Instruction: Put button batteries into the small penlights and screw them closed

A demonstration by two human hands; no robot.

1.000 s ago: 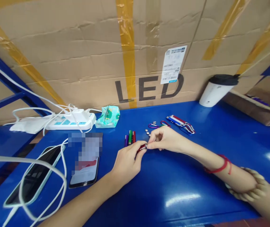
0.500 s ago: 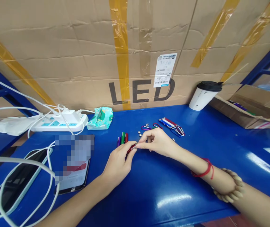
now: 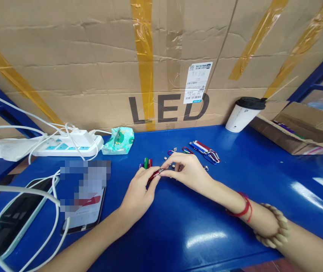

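Both hands pinched a small red tube point(image 3: 155, 175), left hand point(image 3: 137, 192) on its body, right hand point(image 3: 188, 172) at its hard-to-see tip, above the blue table point(image 3: 195, 226), whose near side lay open beside coloured tubes point(image 3: 146, 163).

Bare forearms; a red string bracelet point(image 3: 244, 207) and beaded bracelet point(image 3: 271, 230) on the right wrist.

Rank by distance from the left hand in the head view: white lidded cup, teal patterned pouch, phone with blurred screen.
From the left hand:
1. Phone with blurred screen, just left.
2. Teal patterned pouch, behind, left.
3. White lidded cup, far right.
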